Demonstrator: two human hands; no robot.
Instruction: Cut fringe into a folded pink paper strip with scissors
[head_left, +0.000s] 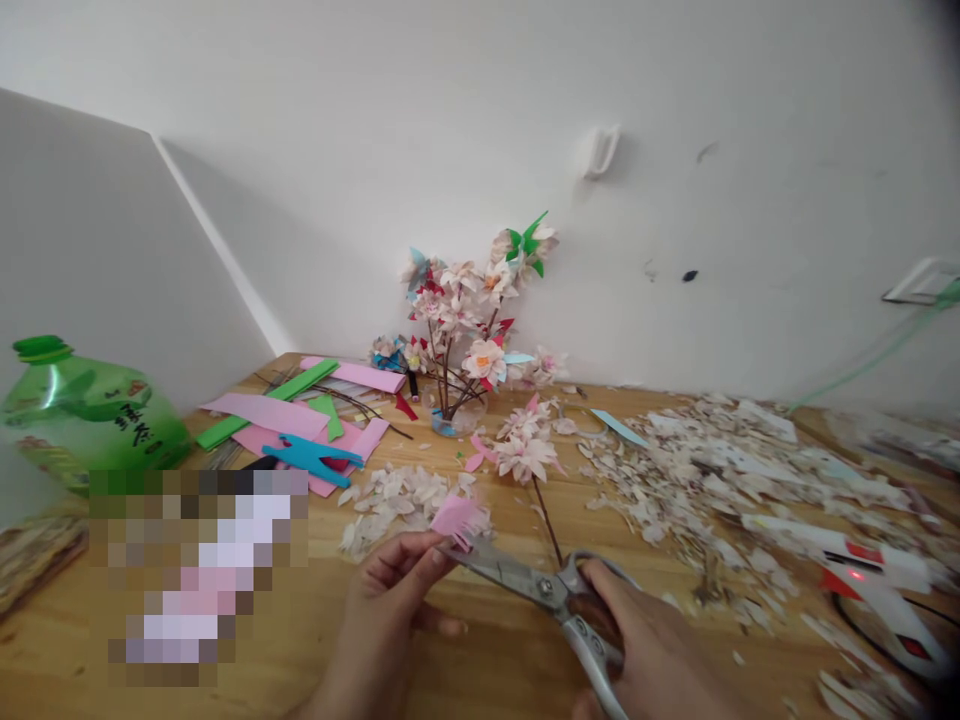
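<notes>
Between the thumb and fingers of my left hand [405, 580] is a small piece of pink paper [454, 517], its lower right edge cut into a fringe. My right hand [637, 640] grips the handles of large metal scissors [555, 590]. The scissor blades point left, with their tips at the fringed edge of the paper, close to my left thumb. Just behind the scissors lies a handmade flower on a brown stem [527, 455], with pale petals and pink leaves. Pale loose petals [405, 495] are heaped behind my left hand.
A cup holding several flower stems [461, 410] stands by the wall. Coloured paper strips [285, 410] lie at the back left, near a green bottle [90, 410]. Petal scraps [697, 470] cover the right side, around a white and red glue gun [877, 570]. A blurred patch hides the front left.
</notes>
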